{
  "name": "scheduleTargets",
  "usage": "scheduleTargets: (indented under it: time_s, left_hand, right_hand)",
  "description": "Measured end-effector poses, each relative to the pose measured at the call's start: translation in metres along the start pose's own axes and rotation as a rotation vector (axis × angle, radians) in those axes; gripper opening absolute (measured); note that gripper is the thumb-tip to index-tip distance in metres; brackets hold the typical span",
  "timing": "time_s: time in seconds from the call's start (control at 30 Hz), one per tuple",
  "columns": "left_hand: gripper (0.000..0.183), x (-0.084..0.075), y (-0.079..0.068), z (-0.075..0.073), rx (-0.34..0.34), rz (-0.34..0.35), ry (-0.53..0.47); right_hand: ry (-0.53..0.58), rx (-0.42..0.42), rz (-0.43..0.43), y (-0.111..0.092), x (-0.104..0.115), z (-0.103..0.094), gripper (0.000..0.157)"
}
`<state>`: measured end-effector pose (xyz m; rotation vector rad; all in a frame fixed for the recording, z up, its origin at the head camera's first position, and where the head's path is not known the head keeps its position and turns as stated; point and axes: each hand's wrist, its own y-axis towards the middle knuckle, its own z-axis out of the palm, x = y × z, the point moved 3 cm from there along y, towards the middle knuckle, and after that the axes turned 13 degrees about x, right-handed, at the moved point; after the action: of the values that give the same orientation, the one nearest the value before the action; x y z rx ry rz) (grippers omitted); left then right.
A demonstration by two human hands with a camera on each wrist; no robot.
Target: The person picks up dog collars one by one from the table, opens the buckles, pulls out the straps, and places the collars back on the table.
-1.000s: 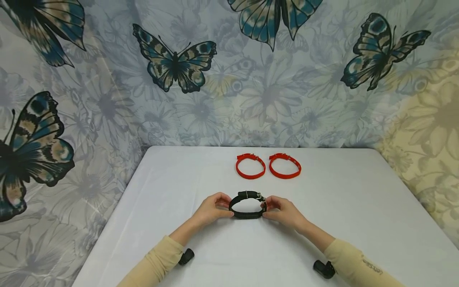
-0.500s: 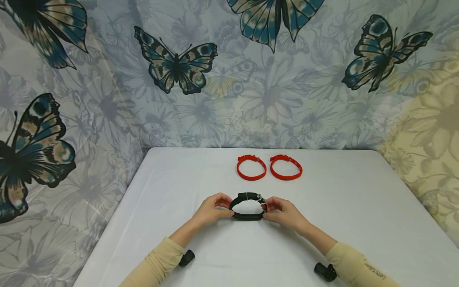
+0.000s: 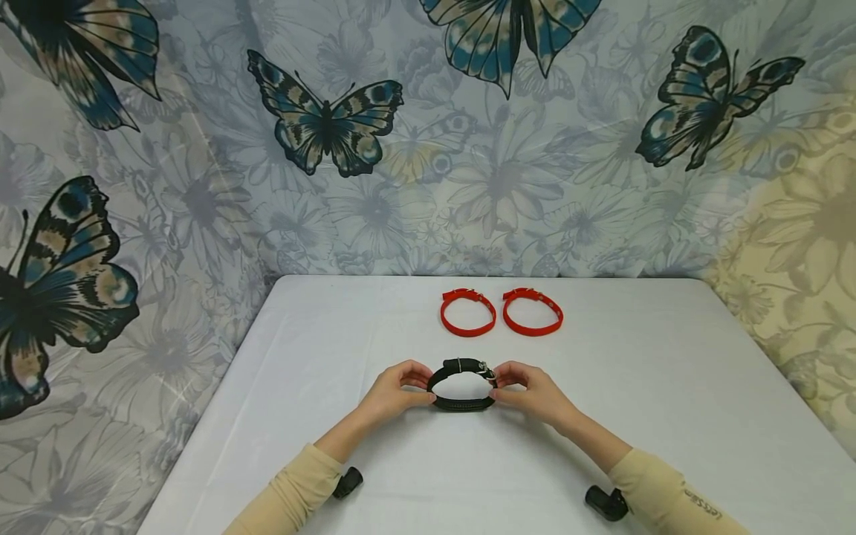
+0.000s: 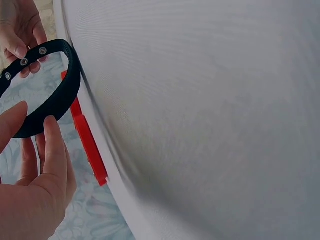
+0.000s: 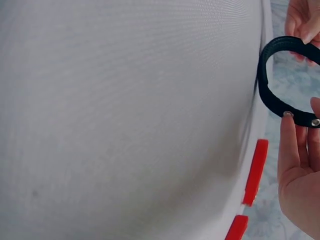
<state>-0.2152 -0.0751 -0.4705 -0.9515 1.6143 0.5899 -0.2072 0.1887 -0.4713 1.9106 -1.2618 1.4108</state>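
A black pet collar (image 3: 463, 405), buckled into a loop, is at the middle of the white table (image 3: 321, 327). Its metal buckle and ring face the far side in the head view. My left hand (image 3: 394, 388) pinches the left side of the loop between thumb and fingers. On the opposite side, my right hand (image 3: 535, 394) grips the band beside the metal ring. Metal eyelets dot the black collar (image 4: 62, 97) in the left wrist view. The right wrist view has fingertips (image 5: 288, 120) against the band by an eyelet. The collar's lower edge seems to touch the table.
Two red buckled collars, one on the left (image 3: 468, 333) and one on the right (image 3: 533, 331), lie side by side beyond the black one. Wrist-worn black devices (image 3: 348, 482) show below both forearms. A butterfly-patterned wall covering (image 3: 334, 215) borders the table's back edge.
My right hand has shifted slightly forward along the collar's right side, its thumb now higher on the band. My left hand and the collar stay nearly still.
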Motion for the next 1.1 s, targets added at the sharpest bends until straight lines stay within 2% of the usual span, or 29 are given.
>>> scheduleTargets:
  time_s: [0.2, 0.37, 0.6, 0.87, 1.1]
  left_hand:
    - [0.034, -0.0004, -0.0008, -0.0008, -0.005, -0.003, 0.021]
    - [0.035, -0.0001, -0.0003, -0.0037, -0.014, 0.024, 0.044]
    - [0.034, -0.007, 0.0029, -0.0057, 0.015, 0.053, 0.05]
    - [0.03, -0.0066, 0.0042, -0.0049, 0.019, 0.075, 0.069]
    - [0.03, -0.0059, 0.0042, -0.0048, 0.02, 0.095, 0.073]
  right_hand:
    - [-0.005, 0.004, 0.002, 0.0007, -0.0002, -0.0003, 0.027]
    - [-0.013, 0.007, 0.007, 0.0014, -0.0008, -0.0005, 0.026]
    - [-0.014, 0.009, 0.015, 0.002, -0.0005, -0.0003, 0.025]
    - [-0.01, 0.006, 0.017, 0.004, -0.0018, 0.001, 0.025]
    - [0.024, -0.002, 0.029, 0.002, 0.0031, 0.0017, 0.031]
